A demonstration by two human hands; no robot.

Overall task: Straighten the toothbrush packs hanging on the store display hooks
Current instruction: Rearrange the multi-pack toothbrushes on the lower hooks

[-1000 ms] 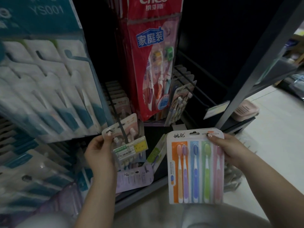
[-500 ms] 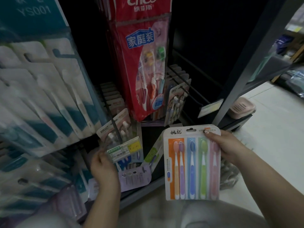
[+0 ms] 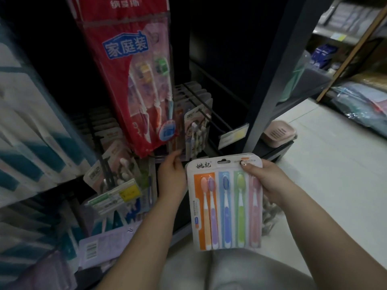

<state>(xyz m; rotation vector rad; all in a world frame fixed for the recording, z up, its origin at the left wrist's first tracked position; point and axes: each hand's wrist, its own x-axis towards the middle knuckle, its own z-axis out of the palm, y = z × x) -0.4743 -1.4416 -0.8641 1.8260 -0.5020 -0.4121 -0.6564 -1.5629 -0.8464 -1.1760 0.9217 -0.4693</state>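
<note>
While the right hand (image 3: 270, 183) pinches the five-brush pack (image 3: 225, 203) by its upper right corner, thumb on the card face just beside the hang slot, the pack hangs free in front of the display rather than on any hook, probably held that way so the slot stays clear for threading. Everything else sits relative to this pack. Just to its left, the left hand (image 3: 172, 176) reaches up toward the foot of the red family pack (image 3: 138, 80), fingers extended and holding nothing that I can make out; whether the fingertips touch the packaging is unclear. That red pack hangs above and to the left, long enough to drape over the smaller packs behind it. Directly above the held pack, a row of small grey packs (image 3: 198, 120) sits threaded on a black hook (image 3: 209, 116), whose bare front length ends at a price tag (image 3: 233, 136), a likely home for it. Farther left, tilted packs (image 3: 113, 174) lean askew, so straightening looks unfinished.
</note>
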